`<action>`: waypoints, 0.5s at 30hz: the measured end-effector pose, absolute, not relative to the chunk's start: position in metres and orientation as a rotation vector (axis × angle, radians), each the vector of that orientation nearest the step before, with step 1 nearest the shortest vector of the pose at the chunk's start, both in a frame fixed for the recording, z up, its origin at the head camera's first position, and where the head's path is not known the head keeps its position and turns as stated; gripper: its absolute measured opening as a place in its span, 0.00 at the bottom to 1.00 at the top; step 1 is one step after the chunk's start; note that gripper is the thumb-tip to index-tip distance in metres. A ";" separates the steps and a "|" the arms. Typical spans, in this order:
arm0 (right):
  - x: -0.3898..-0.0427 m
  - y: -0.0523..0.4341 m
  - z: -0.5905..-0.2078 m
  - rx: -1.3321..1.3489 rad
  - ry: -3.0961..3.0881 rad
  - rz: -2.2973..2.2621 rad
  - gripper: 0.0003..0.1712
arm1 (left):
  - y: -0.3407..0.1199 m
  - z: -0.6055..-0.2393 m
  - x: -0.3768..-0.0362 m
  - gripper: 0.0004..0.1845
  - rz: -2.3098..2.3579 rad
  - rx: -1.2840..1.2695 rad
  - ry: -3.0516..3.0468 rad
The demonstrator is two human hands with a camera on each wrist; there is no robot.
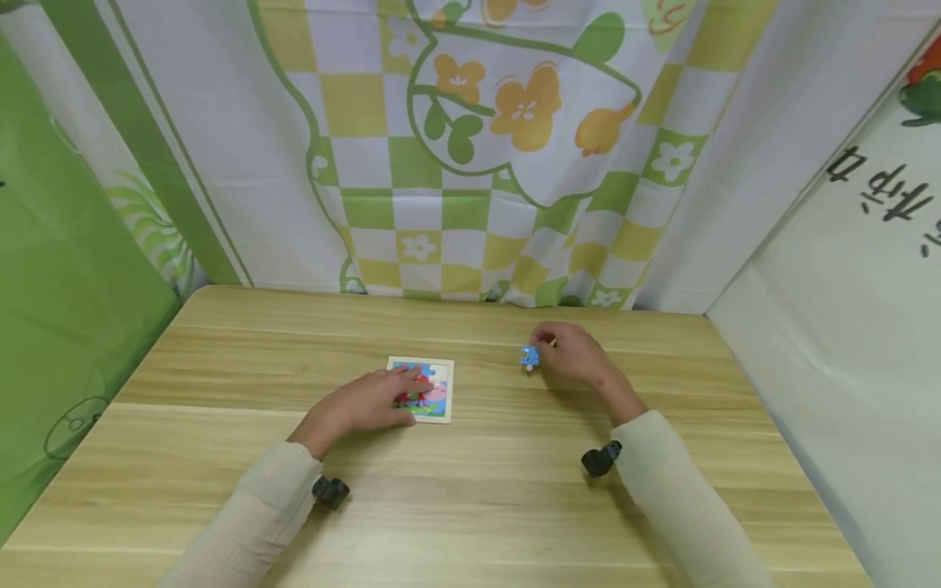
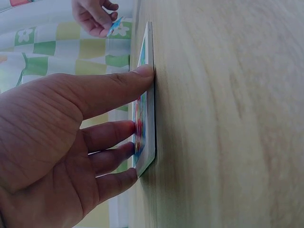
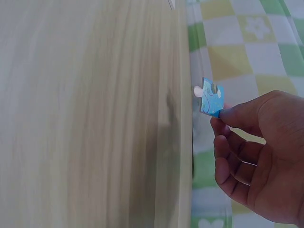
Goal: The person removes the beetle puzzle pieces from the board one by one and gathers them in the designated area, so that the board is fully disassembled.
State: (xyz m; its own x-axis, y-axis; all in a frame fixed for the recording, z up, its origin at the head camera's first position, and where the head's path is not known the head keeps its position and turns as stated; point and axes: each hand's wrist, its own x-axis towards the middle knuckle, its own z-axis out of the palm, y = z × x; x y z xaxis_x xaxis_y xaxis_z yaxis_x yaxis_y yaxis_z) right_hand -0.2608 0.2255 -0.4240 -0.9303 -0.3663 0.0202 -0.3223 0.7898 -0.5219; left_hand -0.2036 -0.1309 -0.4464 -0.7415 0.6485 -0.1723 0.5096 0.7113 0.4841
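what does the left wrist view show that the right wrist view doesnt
Only the left wrist view shows the left hand resting with straight fingers on the puzzle board, thumb at its edge.

Only the right wrist view shows the blue puzzle piece up close, with its white tab, pinched at a corner and held above the wood.

Both show the right hand pinching that piece, the wooden table, and the green and yellow checked cloth behind.

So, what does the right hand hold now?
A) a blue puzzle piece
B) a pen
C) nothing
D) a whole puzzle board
A: the right hand pinches a blue puzzle piece just above the table, while the left hand rests on the puzzle board.
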 end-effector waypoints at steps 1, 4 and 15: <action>-0.260 0.230 -0.424 -0.545 2.896 -0.825 0.11 | -0.131 -0.446 -0.203 0.32 0.593 0.907 2.590; -0.260 0.246 -0.423 -0.520 2.914 -0.823 0.12 | -0.131 -0.447 -0.203 0.31 0.596 0.912 2.595; -0.261 0.292 -0.423 -0.447 2.952 -0.668 0.10 | -0.133 -0.448 -0.203 0.31 0.617 0.904 2.603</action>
State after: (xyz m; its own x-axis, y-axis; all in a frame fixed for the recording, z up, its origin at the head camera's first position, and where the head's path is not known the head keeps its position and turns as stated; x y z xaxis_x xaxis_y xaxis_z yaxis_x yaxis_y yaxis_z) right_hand -0.2612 0.2923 -0.4232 -0.9540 -0.2995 -0.0153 -0.2637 0.8621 -0.4327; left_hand -0.2025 -0.1325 -0.4478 -0.7499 0.6438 -0.1522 0.5071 0.7071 0.4928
